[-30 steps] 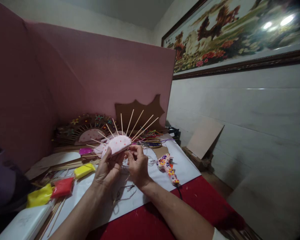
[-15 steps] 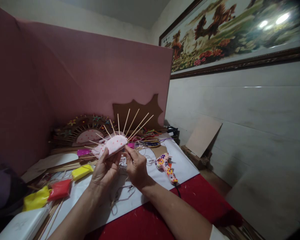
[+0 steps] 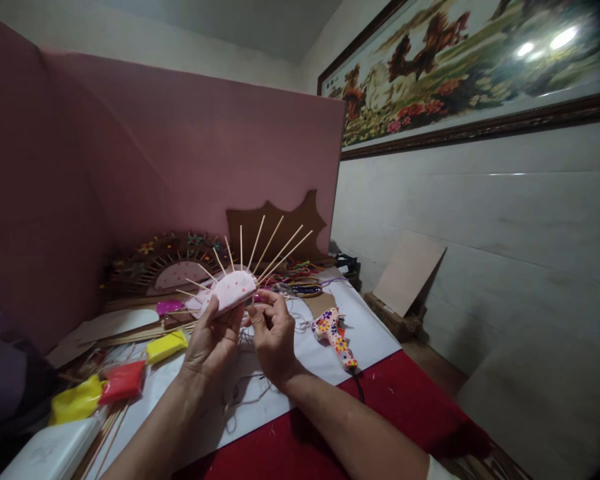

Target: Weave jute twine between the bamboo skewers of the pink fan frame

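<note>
My left hand (image 3: 213, 343) grips a half-round piece covered in pink dotted fabric (image 3: 233, 291) from below, thumb on its front face. Thin wooden sticks (image 3: 257, 244) fan out from the curved edge of this piece, pointing up and away. Close to its right corner, my right hand (image 3: 274, 333) is closed in a pinch; whatever lies between the fingertips is too small to make out. Thin cord (image 3: 247, 393) lies in loose loops on the white sheet beneath both hands. To the right of my right hand rests a flower-patterned glue gun (image 3: 336, 339).
Yellow packet (image 3: 167, 347) and red packet (image 3: 123, 381) lie at left, near a white box (image 3: 50, 450). Behind stands a finished-looking fan-shaped piece (image 3: 177, 273) with sticks. Scissors (image 3: 305, 290) lie at the back right. A brown cardboard cutout (image 3: 277, 230) leans on the pink panel.
My right hand's fingers have shifted and spread slightly at the piece's right corner. The fabric piece and its sticks have moved slightly right in view, and my left hand keeps its grip.
</note>
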